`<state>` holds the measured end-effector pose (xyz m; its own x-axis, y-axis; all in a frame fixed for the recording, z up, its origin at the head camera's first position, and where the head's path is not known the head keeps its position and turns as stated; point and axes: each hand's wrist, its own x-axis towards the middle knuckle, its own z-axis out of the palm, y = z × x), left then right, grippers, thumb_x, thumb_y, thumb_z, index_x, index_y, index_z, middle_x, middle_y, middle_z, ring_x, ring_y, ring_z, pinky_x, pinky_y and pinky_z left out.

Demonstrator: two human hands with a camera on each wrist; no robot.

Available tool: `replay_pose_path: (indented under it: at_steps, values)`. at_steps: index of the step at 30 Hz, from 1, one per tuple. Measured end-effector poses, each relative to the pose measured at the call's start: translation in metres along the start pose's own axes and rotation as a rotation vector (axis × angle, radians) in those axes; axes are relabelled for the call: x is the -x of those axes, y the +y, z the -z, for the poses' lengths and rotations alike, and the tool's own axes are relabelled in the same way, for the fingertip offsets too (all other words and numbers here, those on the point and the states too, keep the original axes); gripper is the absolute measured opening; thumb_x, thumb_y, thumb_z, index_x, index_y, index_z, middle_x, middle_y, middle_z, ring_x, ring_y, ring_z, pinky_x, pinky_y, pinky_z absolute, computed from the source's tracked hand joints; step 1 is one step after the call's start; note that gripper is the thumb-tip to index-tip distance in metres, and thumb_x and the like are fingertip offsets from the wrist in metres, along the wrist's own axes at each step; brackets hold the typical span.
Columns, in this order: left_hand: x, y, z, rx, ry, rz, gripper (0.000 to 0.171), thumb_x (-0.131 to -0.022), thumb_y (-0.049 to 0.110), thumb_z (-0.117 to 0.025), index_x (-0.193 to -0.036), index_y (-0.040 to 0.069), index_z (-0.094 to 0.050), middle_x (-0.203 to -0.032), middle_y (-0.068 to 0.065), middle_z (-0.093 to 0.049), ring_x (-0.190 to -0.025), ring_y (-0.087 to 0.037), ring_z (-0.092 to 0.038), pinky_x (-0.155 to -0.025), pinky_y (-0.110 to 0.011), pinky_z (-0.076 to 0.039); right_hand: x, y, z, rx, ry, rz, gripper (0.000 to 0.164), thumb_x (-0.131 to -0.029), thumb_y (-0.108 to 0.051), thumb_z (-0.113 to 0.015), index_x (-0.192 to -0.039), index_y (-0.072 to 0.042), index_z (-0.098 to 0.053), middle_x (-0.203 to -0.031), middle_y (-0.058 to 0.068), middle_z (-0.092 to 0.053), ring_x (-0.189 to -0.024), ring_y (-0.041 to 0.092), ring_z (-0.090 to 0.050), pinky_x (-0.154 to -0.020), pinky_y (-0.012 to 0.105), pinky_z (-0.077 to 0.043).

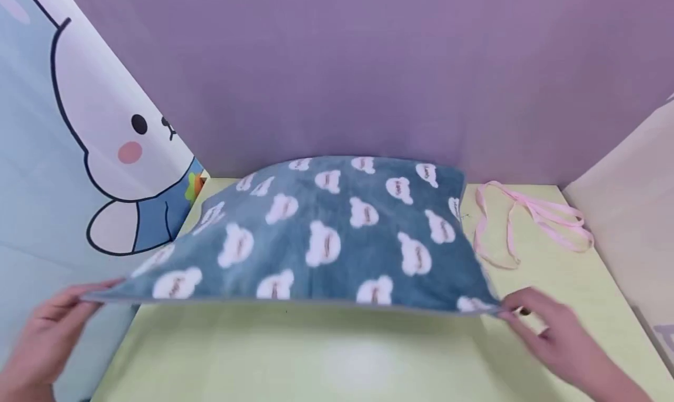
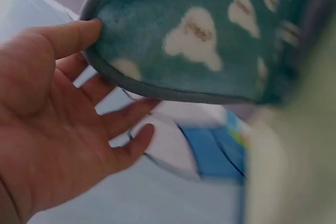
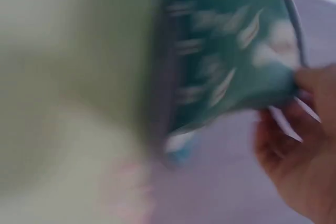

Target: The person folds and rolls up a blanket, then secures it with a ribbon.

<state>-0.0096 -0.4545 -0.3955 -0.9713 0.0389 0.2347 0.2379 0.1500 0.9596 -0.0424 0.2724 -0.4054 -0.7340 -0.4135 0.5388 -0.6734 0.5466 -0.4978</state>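
Note:
A teal-blue fleece towel [image 1: 347, 256] with white bear heads and a thin grey edging is spread between both hands. My left hand [image 1: 50, 329] pinches its near left corner, thumb on top and the other fingers fanned out below, as the left wrist view shows. At the near right corner, my right hand [image 1: 558, 337] grips the edging between thumb and fingers. The towel's near edge is lifted over the pale yellow-green table [image 1: 363, 361], while its far part reaches back toward the purple wall. In the right wrist view the towel [image 3: 220, 66] is blurred.
A loosely looped pink ribbon [image 1: 532, 206] lies on the table at the back right. The purple wall [image 1: 342, 68] rises behind the table, a panel with a cartoon rabbit [image 1: 105, 127] stands at the left, and a pale panel [image 1: 632, 215] borders the right.

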Motion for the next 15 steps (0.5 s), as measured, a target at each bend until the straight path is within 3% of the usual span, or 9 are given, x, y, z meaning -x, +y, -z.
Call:
replay_pose_path:
  at_steps: [2,4,6,8,11,15]
  values:
    - [0.012,-0.016,-0.003,-0.202,-0.067,0.178,0.032,-0.103,0.000,-0.041,-0.132,-0.009,-0.051,-0.131,0.003,-0.061,-0.118,-0.001,-0.051,-0.092,-0.017,-0.037,0.019,0.015,-0.016,0.030,-0.232,-0.069,0.024,-0.082,-0.006,-0.076,-0.090,-0.024,-0.062,-0.086,-0.018,-0.060,-0.078,-0.003,-0.055,-0.066,0.016,-0.045]
    - [0.018,-0.030,-0.006,-0.304,-0.161,0.353,0.034,-0.105,0.012,-0.044,-0.133,-0.005,-0.053,-0.128,0.005,-0.062,-0.113,-0.001,-0.054,-0.086,-0.020,-0.044,0.031,0.025,-0.027,0.009,-0.424,-0.150,0.026,-0.084,-0.008,-0.075,-0.087,-0.028,-0.059,-0.083,-0.021,-0.058,-0.075,-0.002,-0.053,-0.061,0.020,-0.044]
    - [0.018,-0.041,-0.009,-0.403,-0.236,0.448,0.035,-0.105,0.020,-0.046,-0.129,-0.001,-0.058,-0.123,0.005,-0.063,-0.108,0.000,-0.055,-0.081,-0.023,-0.047,0.038,0.030,-0.033,-0.038,-0.570,-0.255,0.020,-0.090,-0.017,-0.071,-0.083,-0.029,-0.055,-0.077,-0.022,-0.054,-0.069,-0.002,-0.050,-0.057,0.022,-0.040]
    - [0.014,-0.047,-0.012,-0.453,-0.269,0.506,0.034,-0.104,0.024,-0.047,-0.122,-0.001,-0.062,-0.112,0.005,-0.065,-0.098,-0.001,-0.055,-0.076,-0.024,-0.048,0.042,0.031,-0.034,-0.068,-0.680,-0.349,0.017,-0.094,-0.027,-0.065,-0.082,-0.029,-0.053,-0.073,-0.022,-0.051,-0.065,-0.002,-0.047,-0.056,0.023,-0.037]
    - [0.004,-0.050,-0.016,-0.560,-0.264,0.478,0.031,-0.104,0.025,-0.047,-0.114,0.002,-0.065,-0.102,0.002,-0.063,-0.091,-0.003,-0.052,-0.073,-0.021,-0.042,0.042,0.032,-0.035,-0.050,-0.714,-0.416,0.017,-0.095,-0.034,-0.063,-0.082,-0.028,-0.054,-0.069,-0.020,-0.049,-0.060,0.000,-0.044,-0.054,0.023,-0.037]
    - [-0.029,-0.046,-0.025,-0.632,-0.205,0.362,0.030,-0.105,0.022,-0.045,-0.110,-0.002,-0.063,-0.090,-0.005,-0.060,-0.078,-0.010,-0.050,-0.064,-0.025,-0.040,0.028,0.043,-0.036,-0.016,-0.607,-0.409,0.013,-0.096,-0.023,-0.063,-0.086,-0.023,-0.054,-0.067,-0.018,-0.048,-0.055,0.000,-0.044,-0.049,0.022,-0.039]
